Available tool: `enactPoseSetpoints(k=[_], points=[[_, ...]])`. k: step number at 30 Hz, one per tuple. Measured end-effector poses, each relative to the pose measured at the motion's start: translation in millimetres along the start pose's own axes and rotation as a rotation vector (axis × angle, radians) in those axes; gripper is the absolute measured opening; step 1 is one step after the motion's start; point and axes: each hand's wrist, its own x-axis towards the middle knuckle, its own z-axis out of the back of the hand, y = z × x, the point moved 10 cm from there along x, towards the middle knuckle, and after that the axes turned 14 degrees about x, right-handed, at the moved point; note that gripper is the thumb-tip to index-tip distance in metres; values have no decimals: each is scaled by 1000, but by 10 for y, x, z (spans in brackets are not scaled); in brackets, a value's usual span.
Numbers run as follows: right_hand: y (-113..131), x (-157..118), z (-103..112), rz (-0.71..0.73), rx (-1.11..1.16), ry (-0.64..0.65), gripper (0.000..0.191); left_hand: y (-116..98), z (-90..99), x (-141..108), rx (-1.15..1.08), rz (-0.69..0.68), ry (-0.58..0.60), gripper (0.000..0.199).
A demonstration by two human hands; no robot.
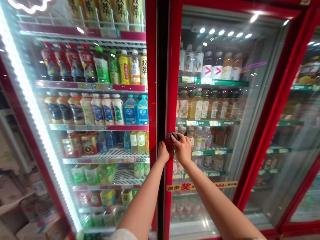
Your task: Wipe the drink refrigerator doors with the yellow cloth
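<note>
My right hand (183,148) is closed on a dark grey cloth (173,136), bunched under its fingertips. The cloth is pressed to the red door frame (174,100) of the right-hand glass cooler. Just left of it, my left hand (163,151) rests at the edge of that frame, by the black gap between the two cooler doors. Its thumb points up, while its other fingers are hidden from this side. Behind the right hand, through the glass, stand bottles (198,137) of pale drinks.
On the left, a lit cooler holds rows of drinks, among them red bottles (72,63) and blue bottles (130,110). A bright light strip (37,116) runs down its side. A yellow sticker strip (202,186) crosses the right glass. Cardboard boxes (47,230) sit at lower left.
</note>
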Motion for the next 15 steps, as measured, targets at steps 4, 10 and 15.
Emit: enactPoseSetpoints(k=[4, 10, 15], points=[[6, -16, -27, 15, 29, 10, 43, 2, 18, 1, -7, -4, -10, 41], [-59, -41, -148, 4, -19, 16, 50, -11, 25, 24, 1, -12, 8, 38], [-76, -7, -126, 75, -60, 68, 53, -58, 19, -6, 27, -23, 39, 39]])
